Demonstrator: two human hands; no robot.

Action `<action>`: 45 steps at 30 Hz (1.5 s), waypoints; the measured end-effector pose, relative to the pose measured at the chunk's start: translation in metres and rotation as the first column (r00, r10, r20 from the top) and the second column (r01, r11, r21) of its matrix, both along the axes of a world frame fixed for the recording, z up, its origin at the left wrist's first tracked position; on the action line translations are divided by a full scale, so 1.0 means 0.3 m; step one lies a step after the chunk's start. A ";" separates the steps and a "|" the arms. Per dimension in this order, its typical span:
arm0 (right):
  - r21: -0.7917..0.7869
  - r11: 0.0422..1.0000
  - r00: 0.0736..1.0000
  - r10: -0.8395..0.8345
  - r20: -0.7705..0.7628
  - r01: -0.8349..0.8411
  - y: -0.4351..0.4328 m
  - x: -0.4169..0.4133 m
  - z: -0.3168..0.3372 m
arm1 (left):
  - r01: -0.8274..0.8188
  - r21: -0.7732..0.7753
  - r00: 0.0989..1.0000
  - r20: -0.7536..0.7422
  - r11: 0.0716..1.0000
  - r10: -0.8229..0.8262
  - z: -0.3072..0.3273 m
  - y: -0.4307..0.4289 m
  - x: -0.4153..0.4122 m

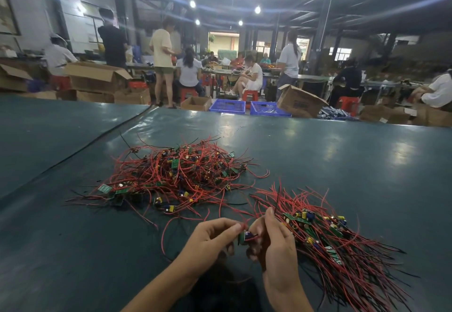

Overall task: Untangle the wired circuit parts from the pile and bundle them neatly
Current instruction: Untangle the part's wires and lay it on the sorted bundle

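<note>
Two hands meet just in front of the tangled pile (176, 177), a heap of red and black wires and small green boards lying on a dark green table (342, 155). The left hand (212, 236) has its fingers curled, and its thumb and forefinger pinch a red wire at the top of one circuit part (243, 236), a little green board with a blue component on it. The right hand (274, 240) is also closed, its fingers curled against the other side of the same part and its forefinger raised. Which wire it grips cannot be told. The part sits between the two hands, nearer the person than the pile and apart from it.

To the right of the pile, and nearer the person, lies a bundle (330, 238) of sorted parts just beside the right hand. Its boards are gathered together and its wires fan out toward the near right.

Beyond the pile, past the far edge of the table, two blue crates (230, 105) and an open cardboard box (298, 102) stand on the floor. Further back, people sit and stand at long workbenches.
</note>
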State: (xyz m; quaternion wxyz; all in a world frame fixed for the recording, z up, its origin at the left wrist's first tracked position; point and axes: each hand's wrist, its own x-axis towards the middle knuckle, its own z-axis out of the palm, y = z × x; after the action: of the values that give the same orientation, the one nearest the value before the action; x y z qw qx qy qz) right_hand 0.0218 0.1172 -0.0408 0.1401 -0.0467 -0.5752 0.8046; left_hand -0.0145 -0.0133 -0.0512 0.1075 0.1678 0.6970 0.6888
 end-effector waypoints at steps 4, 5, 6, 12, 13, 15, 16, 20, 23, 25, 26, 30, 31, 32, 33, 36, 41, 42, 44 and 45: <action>0.016 1.000 0.999 0.010 0.036 -0.010 -0.001 -0.005 -0.008 | 0.051 0.179 0.960 0.261 0.983 -0.098 0.009 -0.002 -0.003; 0.019 1.000 0.999 0.010 0.040 -0.011 -0.005 -0.004 -0.007 | 0.073 0.218 0.942 0.304 0.973 -0.139 0.011 -0.002 -0.003; 0.018 1.000 0.999 0.008 0.041 -0.009 -0.008 -0.004 -0.006 | 0.094 0.248 0.924 0.340 0.964 -0.178 0.014 -0.002 0.000; -0.084 0.996 0.993 -0.011 0.120 0.021 -0.002 -0.013 0.003 | 0.021 0.380 0.899 0.398 0.925 -0.184 0.034 -0.007 0.011; -0.111 0.993 0.991 -0.020 0.129 0.035 0.001 -0.014 0.003 | -0.030 0.393 0.909 0.394 0.919 -0.138 0.041 -0.006 0.009; -0.154 0.987 0.993 -0.037 0.114 0.054 0.006 -0.016 0.004 | -0.142 0.421 0.928 0.371 0.896 -0.027 0.050 -0.008 0.003; -0.161 0.985 0.994 -0.042 0.100 0.058 0.007 -0.017 0.005 | -0.184 0.428 0.937 0.348 0.885 0.027 0.052 -0.011 -0.002; -0.118 0.991 0.994 -0.049 0.094 0.060 0.006 -0.017 0.005 | -0.209 0.378 0.969 0.202 0.902 0.140 0.050 -0.018 -0.006; -0.058 0.996 0.989 -0.060 0.136 0.068 0.007 -0.011 0.004 | -0.205 0.282 0.978 0.106 0.937 0.182 0.051 -0.016 0.004; -0.014 0.998 0.984 -0.064 0.164 0.067 0.003 -0.006 0.006 | -0.158 0.195 0.988 0.026 0.968 0.155 0.049 -0.014 0.015; 0.009 0.998 0.982 -0.064 0.177 0.064 0.001 -0.005 0.007 | -0.121 0.146 0.992 -0.023 0.982 0.126 0.047 -0.010 0.020; 0.013 0.997 0.975 -0.083 0.208 0.082 -0.001 -0.006 0.011 | -0.089 0.081 0.987 -0.129 0.993 0.099 0.046 0.005 0.033; 0.001 0.997 0.975 -0.081 0.207 0.083 -0.001 -0.006 0.013 | -0.105 0.096 0.987 -0.109 0.990 0.115 0.048 0.007 0.032; -0.014 0.997 0.977 -0.078 0.200 0.082 -0.002 -0.005 0.016 | -0.124 0.111 0.988 -0.082 0.986 0.134 0.050 0.007 0.028; -0.035 0.996 0.979 -0.075 0.191 0.083 -0.002 -0.005 0.019 | -0.146 0.120 0.986 -0.059 0.982 0.154 0.051 0.006 0.024; -0.101 0.990 0.982 -0.084 0.171 0.102 0.001 -0.009 0.019 | -0.214 0.114 0.975 -0.028 0.970 0.219 0.051 0.000 0.011; -0.105 0.987 0.982 -0.104 0.155 0.121 0.002 -0.012 0.014 | -0.252 0.134 0.966 -0.021 0.958 0.257 0.054 0.001 0.009; -0.100 0.988 0.983 -0.103 0.151 0.119 0.000 -0.012 0.014 | -0.262 0.146 0.963 -0.018 0.954 0.267 0.056 0.002 0.008; -0.098 0.989 0.985 -0.097 0.143 0.112 -0.001 -0.012 0.012 | -0.288 0.182 0.957 0.014 0.940 0.291 0.057 0.003 0.006; -0.097 0.989 0.986 -0.093 0.139 0.107 -0.002 -0.013 0.011 | -0.298 0.197 0.954 0.038 0.934 0.296 0.057 0.003 0.004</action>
State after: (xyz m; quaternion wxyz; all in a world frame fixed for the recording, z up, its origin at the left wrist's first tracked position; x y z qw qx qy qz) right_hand 0.0181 0.1165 -0.0375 0.1390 -0.1369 -0.5373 0.8205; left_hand -0.0132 -0.0126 -0.0341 -0.0123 0.0679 0.6409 0.7645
